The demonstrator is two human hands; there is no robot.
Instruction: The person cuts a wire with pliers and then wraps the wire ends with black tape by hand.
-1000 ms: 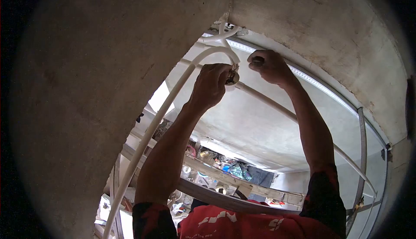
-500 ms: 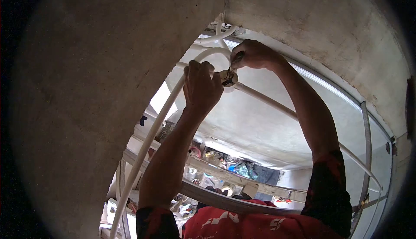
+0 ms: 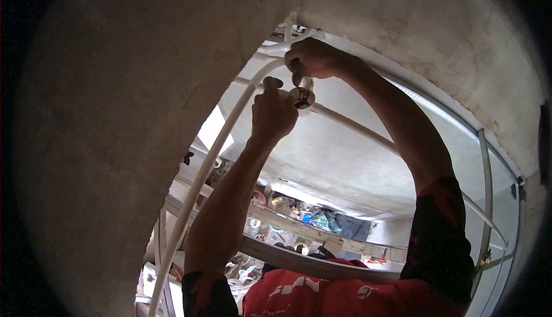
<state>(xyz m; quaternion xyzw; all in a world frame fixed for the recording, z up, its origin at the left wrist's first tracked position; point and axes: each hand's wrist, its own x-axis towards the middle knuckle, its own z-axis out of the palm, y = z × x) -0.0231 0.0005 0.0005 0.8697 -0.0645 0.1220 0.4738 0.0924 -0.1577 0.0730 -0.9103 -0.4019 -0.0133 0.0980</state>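
Overhead, a round white junction box (image 3: 303, 98) with dark wires inside joins several white pipes. My left hand (image 3: 273, 109) is closed at the box's left side, around its left pipe stub, with the thumb near the rim. Just above the box, my right hand (image 3: 307, 59) has its fingers wrapped on the curved white pipe (image 3: 270, 67) where it bends down toward the box. The fingertips of that hand are in shadow, and the pipe's end is partly hidden. A straight white pipe (image 3: 353, 125) leaves the box toward the lower right.
A rough grey concrete surface (image 3: 115, 116) fills the left side. Metal framing (image 3: 487, 185) stands at the right. Below lie wooden planks (image 3: 328, 236) and a metal beam (image 3: 310, 264), with a cluttered floor of bags and containers (image 3: 325, 220) beneath.
My right hand has moved left from above the box onto the curved pipe. My left hand has shifted slightly right, and its index finger looks more raised.
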